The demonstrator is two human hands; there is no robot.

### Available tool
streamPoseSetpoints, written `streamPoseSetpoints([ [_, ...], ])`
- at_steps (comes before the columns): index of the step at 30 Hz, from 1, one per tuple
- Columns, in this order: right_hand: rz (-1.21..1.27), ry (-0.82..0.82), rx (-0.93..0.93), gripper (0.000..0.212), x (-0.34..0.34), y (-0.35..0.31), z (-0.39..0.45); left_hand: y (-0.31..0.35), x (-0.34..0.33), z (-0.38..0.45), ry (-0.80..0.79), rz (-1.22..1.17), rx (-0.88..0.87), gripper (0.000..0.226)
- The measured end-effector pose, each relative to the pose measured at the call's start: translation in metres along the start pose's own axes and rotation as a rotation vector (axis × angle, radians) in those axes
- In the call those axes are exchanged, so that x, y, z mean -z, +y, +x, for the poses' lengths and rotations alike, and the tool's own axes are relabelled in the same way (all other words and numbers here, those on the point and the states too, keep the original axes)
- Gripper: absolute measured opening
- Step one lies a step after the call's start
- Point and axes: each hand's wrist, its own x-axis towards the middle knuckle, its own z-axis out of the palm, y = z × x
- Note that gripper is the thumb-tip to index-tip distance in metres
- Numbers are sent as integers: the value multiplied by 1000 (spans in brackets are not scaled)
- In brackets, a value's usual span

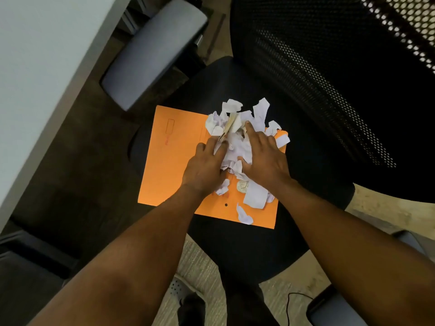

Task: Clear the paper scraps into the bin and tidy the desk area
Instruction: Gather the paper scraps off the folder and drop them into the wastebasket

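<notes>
step: gather scraps | paper scraps (237, 142) heaped on orange folder (174, 165) on chair seat (247, 250) | left hand (204, 168) and right hand (263, 156) flank pile, fingers spread, cupping, not pinching | you: sweep strays inward first, lift folder as tray | bin not visible

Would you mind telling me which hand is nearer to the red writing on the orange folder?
Left. The left hand lies just right of the red writing on the folder; the right hand is farther right, across the scraps.
</notes>
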Motion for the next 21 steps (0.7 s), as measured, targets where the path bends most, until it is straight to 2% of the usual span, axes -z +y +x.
streamPoseSetpoints([
  [5, 50, 72, 53, 72, 3, 1, -6, -5, 3, 1, -11, -2, -48, 44],
  [9, 183, 134, 47, 55, 3, 4, -4, -4, 7, 5, -47, -47, -47, 33],
  [12, 311, 230, -31, 48, 5, 5, 1, -6, 11, 7, -46, -83, -50, 32],
  [15, 440, 293, -155, 40, 9, 1, 8, -7, 14, 6, 26, -172, -27, 34],
  [19, 568, 347, -266, 33, 20, -3, 17, 0, 23, 7, 141, -272, 9, 28],
  [21, 609, 361, -302, 30, 26, -4, 21, 3, 28, 8, 177, -333, 52, 17],
])
